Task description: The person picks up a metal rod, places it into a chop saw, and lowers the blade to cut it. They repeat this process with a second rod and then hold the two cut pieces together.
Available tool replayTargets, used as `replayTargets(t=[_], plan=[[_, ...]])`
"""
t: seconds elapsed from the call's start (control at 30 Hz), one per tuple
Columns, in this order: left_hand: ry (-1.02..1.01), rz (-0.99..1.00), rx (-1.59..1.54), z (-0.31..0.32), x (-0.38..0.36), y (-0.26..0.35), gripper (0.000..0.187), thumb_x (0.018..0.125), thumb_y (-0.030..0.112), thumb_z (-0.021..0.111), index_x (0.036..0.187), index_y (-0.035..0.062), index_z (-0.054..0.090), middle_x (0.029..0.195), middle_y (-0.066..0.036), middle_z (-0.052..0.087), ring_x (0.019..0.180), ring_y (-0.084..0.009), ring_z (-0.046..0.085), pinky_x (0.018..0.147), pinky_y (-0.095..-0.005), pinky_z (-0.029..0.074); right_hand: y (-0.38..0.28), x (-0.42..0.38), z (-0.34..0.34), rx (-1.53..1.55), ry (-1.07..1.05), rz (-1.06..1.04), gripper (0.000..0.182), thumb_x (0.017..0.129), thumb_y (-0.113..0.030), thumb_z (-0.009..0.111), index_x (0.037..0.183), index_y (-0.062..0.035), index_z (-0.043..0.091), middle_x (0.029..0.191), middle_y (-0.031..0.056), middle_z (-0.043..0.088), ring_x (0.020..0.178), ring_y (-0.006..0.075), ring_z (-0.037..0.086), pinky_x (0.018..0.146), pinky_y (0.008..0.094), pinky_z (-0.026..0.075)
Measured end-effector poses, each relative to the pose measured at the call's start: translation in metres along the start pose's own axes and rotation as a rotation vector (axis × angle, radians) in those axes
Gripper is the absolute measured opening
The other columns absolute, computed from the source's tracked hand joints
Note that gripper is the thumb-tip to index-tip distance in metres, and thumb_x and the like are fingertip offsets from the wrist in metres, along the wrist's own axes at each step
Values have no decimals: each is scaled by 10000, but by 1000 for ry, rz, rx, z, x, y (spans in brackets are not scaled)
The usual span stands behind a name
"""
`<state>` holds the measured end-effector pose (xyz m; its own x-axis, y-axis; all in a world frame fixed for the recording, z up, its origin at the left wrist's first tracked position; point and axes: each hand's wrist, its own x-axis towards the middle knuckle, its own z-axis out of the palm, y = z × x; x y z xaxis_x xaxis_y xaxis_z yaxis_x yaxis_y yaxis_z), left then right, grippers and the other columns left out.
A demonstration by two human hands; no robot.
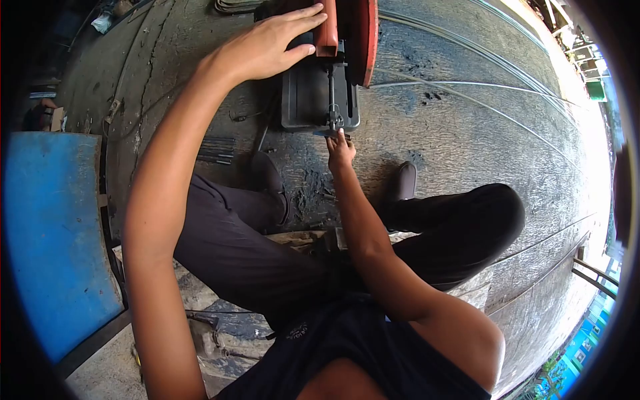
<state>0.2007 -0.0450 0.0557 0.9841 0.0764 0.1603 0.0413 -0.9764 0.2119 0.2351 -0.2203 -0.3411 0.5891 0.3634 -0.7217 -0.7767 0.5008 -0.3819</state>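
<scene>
A chop saw stands on the floor ahead of me, with a red blade guard (363, 37) and a dark base (303, 100). My left hand (270, 47) rests on the saw's red upper part (327, 33), fingers stretched over it. My right hand (340, 150) reaches to the front edge of the base and pinches the vise screw handle (331, 123) there. I sit low with both legs in dark trousers spread to either side of the saw.
Thin metal rods (217, 150) lie bundled on the floor left of the saw. Long wires (467, 83) run across the concrete to the right. A blue panel (50, 233) stands at my left. A dark shoe (403, 180) sits near my right hand.
</scene>
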Motion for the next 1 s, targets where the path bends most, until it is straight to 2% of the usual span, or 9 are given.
replayTargets(t=[0.17, 0.27, 0.37, 0.4, 0.63, 0.7, 0.73, 0.83, 1.0], plan=[[1, -2, 23, 1, 0, -1, 585, 949, 228, 604, 1481, 85, 406, 1560, -116, 353, 1419, -297, 366, 1182, -397, 302, 13, 51, -13, 313, -127, 307, 438, 1028, -328, 501, 1220, 62, 443, 1188, 259, 589, 921, 376, 672, 726, 392, 644], [-6, -10, -12, 1, 0, 1, 593, 946, 231, 610, 1483, 86, 402, 1562, -106, 353, 1421, -295, 363, 1184, -396, 300, 10, 23, 13, 148, 195, 214, 466, 1063, -325, 373, 1270, 87, 440, 1265, 263, 544, 1061, 409, 620, 846, 398, 621], [-15, 4, -7, 0, 0, -3, 602, 945, 230, 615, 1486, 85, 396, 1562, -104, 354, 1424, -294, 359, 1185, -399, 297, -1, -26, 13, -1309, 242, -700, 459, 855, -154, 608, 1229, 73, 472, 1204, 287, 476, 1129, 431, 524, 984, 481, 458], [-19, 4, -15, -6, 2, -2, 602, 945, 230, 615, 1486, 85, 396, 1562, -104, 354, 1424, -294, 359, 1185, -399, 297, -10, -40, 11, -1423, 8, -859, 529, 731, -142, 684, 1173, 73, 487, 1144, 290, 463, 1062, 432, 525, 934, 509, 447], [-203, -120, -132, -19, 4, 7, 658, 959, 258, 589, 1505, 8, 320, 1602, -179, 235, 1453, -329, 296, 1188, -419, 277, -22, -21, 25, -1636, 73, -804, 428, 700, -339, 777, 790, 65, 666, 757, 249, 663, 793, 387, 669, 779, 435, 529], [-218, -82, -142, -20, 5, 4, 664, 960, 264, 586, 1511, 14, 311, 1606, -173, 228, 1452, -329, 297, 1190, -423, 273, -35, -16, 26, -1346, -14, -492, 457, 738, -378, 764, 594, 41, 653, 585, 166, 645, 651, 312, 688, 712, 394, 546], [-215, -81, -136, -20, 6, 4, 664, 960, 264, 586, 1511, 14, 311, 1606, -173, 228, 1452, -329, 297, 1190, -423, 273, -44, -13, 25, -1267, -19, -228, 435, 789, -382, 746, 913, 35, 732, 779, 179, 712, 628, 338, 690, 699, 398, 570], [-231, -135, -136, -17, 6, 6, 672, 961, 272, 583, 1516, 20, 301, 1611, -166, 218, 1452, -330, 297, 1190, -427, 277, -18, 23, -17, -275, -358, 300, 338, 904, -393, 675, 916, -55, 682, 878, 43, 702, 867, 231, 668, 836, 406, 560], [-50, -34, -33, -2, 0, -1, 604, 945, 237, 617, 1495, 128, 394, 1569, -103, 342, 1424, -300, 358, 1182, -415, 300, 39, 35, -16, 569, -272, 441, 376, 955, -467, 606, 982, -93, 636, 936, 45, 673, 765, 233, 655, 735, 293, 582]])
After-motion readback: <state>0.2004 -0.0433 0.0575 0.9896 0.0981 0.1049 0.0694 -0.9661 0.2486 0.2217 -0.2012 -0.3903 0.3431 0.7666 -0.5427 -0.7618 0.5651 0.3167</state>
